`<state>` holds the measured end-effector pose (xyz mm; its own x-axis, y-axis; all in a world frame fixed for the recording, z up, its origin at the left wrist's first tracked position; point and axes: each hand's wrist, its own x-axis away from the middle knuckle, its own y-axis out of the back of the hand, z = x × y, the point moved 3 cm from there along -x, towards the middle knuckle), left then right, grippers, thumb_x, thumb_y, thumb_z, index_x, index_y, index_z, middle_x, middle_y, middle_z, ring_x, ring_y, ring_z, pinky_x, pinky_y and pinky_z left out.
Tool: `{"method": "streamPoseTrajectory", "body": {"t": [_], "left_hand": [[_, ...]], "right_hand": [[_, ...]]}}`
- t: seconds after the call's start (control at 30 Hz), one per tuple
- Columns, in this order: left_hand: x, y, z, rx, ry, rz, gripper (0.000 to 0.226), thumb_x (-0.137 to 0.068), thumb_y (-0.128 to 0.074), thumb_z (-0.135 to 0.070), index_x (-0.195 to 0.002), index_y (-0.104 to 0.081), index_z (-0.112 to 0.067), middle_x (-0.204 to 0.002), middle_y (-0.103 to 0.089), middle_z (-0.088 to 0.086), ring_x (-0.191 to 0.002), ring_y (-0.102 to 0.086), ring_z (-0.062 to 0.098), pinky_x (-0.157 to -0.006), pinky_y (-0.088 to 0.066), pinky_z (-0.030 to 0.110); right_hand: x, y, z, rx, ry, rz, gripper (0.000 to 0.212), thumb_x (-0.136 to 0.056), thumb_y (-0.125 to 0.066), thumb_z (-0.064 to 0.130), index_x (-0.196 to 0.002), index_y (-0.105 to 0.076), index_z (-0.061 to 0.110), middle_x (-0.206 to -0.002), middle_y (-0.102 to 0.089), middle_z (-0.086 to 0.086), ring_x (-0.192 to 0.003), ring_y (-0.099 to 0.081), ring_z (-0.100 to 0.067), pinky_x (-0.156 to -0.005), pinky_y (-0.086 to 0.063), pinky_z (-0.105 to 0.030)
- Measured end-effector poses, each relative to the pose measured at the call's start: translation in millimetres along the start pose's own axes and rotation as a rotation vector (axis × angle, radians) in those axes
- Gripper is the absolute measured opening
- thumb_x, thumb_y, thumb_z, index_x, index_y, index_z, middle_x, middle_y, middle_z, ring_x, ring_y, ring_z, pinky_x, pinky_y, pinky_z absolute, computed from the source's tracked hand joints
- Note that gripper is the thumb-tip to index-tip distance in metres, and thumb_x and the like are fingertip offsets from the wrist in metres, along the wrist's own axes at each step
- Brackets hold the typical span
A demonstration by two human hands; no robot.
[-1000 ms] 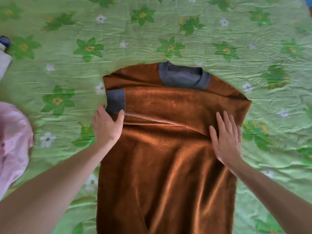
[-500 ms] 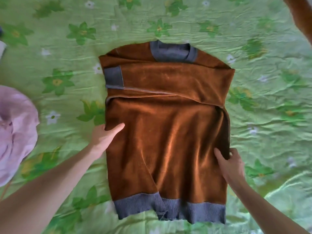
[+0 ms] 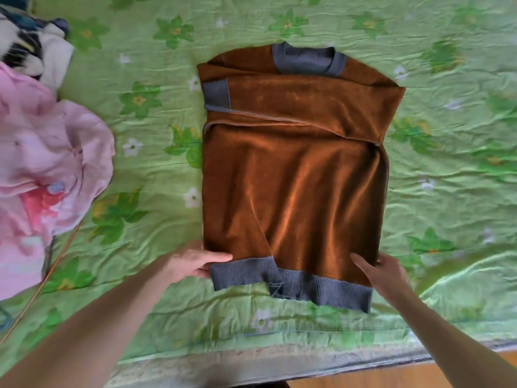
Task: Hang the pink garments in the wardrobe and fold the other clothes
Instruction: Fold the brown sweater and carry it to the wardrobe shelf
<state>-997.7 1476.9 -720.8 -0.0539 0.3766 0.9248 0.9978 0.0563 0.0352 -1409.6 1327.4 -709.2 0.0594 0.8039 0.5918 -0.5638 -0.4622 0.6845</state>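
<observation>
My left hand and right hand pinch the brown sweater's hem corners on the bed; lifting unevenly could spill the 2 tucked sleeves.

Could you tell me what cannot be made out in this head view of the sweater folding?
- Left hand: fingers tucked under the brown sweater hem; grip hidden.
- Right hand: fingertips hidden by the sweater's corner.
- Pink garment: cut off by the left edge, so its type is unclear.
- Black-and-white cloth: cut off at the top-left corner, blurred.
- Wardrobe: out of view.
</observation>
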Motion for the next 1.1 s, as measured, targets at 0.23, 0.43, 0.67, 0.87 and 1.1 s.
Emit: {"method": "streamPoseTrajectory", "body": {"t": [0.23,0.43,0.67,0.87,1.1], "left_hand": [[23.7,23.6,26.3,0.259,-0.177,-0.550,0.011,-0.104,-0.062,-0.022,-0.115,-0.061,-0.017,-0.112,-0.068,0.008,-0.100,-0.067,0.026,-0.079,-0.054,0.037],[36.1,25.0,62.5,-0.088,-0.364,-0.690,0.031,-0.103,-0.066,-0.025,-0.087,-0.054,-0.001,-0.069,-0.051,0.013,-0.059,-0.051,0.027,-0.045,-0.044,0.035],[19.5,18.6,66.9,-0.325,-0.243,-0.660,0.031,-0.100,-0.066,-0.035,-0.085,-0.055,-0.010,-0.078,-0.062,0.012,-0.071,-0.065,0.034,-0.066,-0.058,0.051],[33.7,25.4,47.4,0.027,-0.027,-0.456,0.030,-0.095,-0.077,-0.028,-0.078,-0.062,-0.007,-0.072,-0.050,0.008,-0.059,-0.050,0.021,-0.038,-0.042,0.020],[57.4,55.4,-17.8,0.381,0.076,-0.222,0.031,-0.083,-0.085,-0.026,-0.077,-0.057,-0.014,-0.056,-0.041,0.000,-0.043,-0.038,0.010,-0.034,-0.031,0.018]], "right_hand": [[14.8,5.6,-24.4,-0.076,0.039,-0.047,0.022,-0.095,-0.075,0.032,-0.087,-0.073,0.011,-0.077,-0.074,-0.005,-0.075,-0.071,-0.026,-0.070,-0.053,-0.043],[52.7,8.6,-41.7,-0.063,0.036,-0.261,0.034,-0.099,-0.066,0.039,-0.092,-0.060,0.006,-0.076,-0.066,-0.018,-0.066,-0.061,-0.036,-0.053,-0.041,-0.036],[44.2,3.5,-47.7,-0.023,-0.134,-0.198,0.035,-0.100,-0.064,0.042,-0.094,-0.059,0.008,-0.086,-0.059,-0.014,-0.101,-0.061,-0.044,-0.078,-0.038,-0.041],[52.1,8.0,-48.2,-0.115,-0.210,-0.139,0.065,-0.098,-0.062,0.054,-0.061,-0.059,0.001,-0.048,-0.051,-0.010,-0.052,-0.051,-0.028,-0.053,-0.034,-0.032],[32.9,31.3,-10.7,-0.899,-0.361,0.245,0.032,-0.070,-0.077,0.034,-0.076,-0.060,0.008,-0.038,-0.026,0.001,-0.027,-0.023,-0.008,-0.030,-0.017,-0.016]]}}
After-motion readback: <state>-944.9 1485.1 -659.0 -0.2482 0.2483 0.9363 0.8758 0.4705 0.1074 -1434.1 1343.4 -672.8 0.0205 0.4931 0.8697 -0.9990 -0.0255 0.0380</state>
